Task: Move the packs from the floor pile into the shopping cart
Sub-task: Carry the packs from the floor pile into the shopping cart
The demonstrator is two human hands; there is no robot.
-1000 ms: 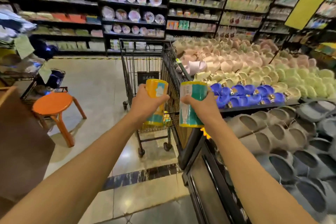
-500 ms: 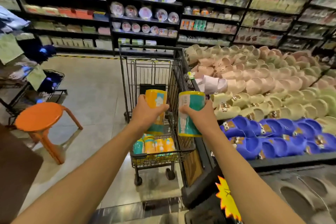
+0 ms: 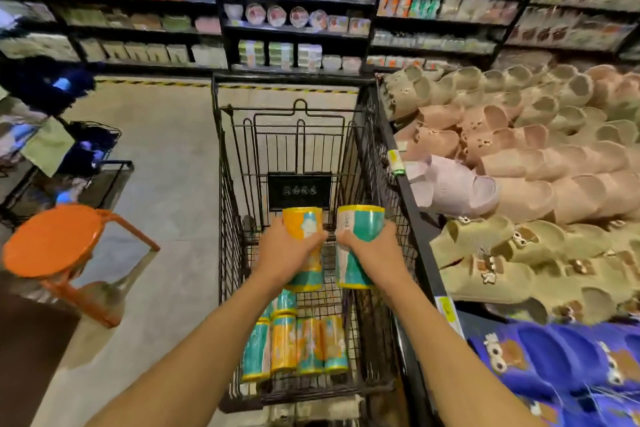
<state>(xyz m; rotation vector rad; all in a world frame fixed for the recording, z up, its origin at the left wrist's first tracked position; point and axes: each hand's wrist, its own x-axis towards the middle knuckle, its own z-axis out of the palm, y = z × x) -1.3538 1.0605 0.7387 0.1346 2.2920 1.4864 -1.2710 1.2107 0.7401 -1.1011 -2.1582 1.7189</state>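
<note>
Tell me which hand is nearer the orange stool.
Left. The left hand, gripping an orange pack over the cart, is on the side towards the orange stool. The right hand, holding a teal pack, is farther.

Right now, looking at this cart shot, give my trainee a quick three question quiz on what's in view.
1. True or false: each hand holds its own pack over the shopping cart.
2. Multiple choice: where do the packs already in the cart lie? A) at the cart's far end, B) in the end of the basket nearest the person, C) on the orange stool.
3. Fill in: the pack in the left hand is mostly orange; the pack in the right hand is mostly ____.

Key
1. True: the orange pack and the teal pack are each gripped upright.
2. B
3. Teal
</note>
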